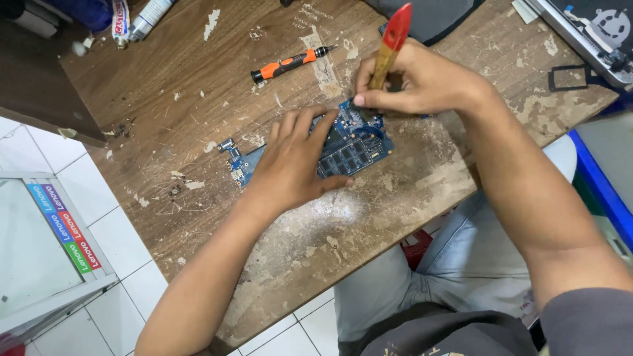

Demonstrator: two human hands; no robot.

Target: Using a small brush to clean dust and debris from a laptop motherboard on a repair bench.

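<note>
**Brush on blue circuit board, mid-frame**

Left hand (293,161) spread flat, fingers (323,128) wide apart, pressing down on the blue circuit board (359,148) at the centre of the frame. Right hand (412,82) pinched narrow around a wooden-handled brush (389,49) with a red tip, bristle end touching the board's upper edge. Board long and narrow, dark chips in rows, lying flat on the worn, scarred wooden bench (198,99). Orange-and-black screwdriver (290,64) lying apart, upper centre.

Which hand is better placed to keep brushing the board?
Right. The right hand already holds the brush, bristles on the blue circuit board; the left hand lies flat on the board, steadying it.
</note>
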